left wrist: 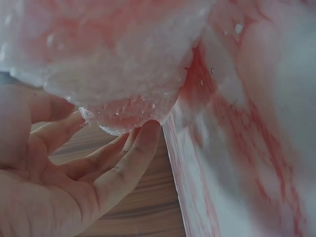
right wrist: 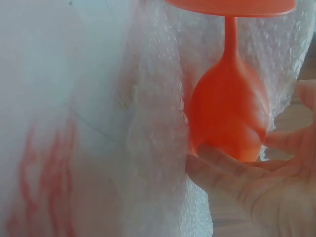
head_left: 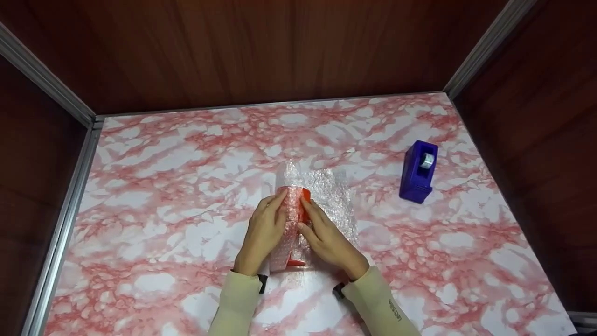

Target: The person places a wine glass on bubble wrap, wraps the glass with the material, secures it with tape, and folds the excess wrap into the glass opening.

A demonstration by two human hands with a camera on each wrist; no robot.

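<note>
Dark lettering on the right sleeve (head_left: 378, 304) reads "Let's Slim".

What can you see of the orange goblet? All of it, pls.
The goblet is a glossy orange-red piece, plastic by its look: rounded bowl, thin stem, flat base. It lies on its side on bubble wrap, rim away from the person, base towards them. It is partly wrapped: a flap covers the bowl's left side, while some of its right side shows bare. The right hand touches the bowl near the rim; the left hand rests on the covering flap.
</note>
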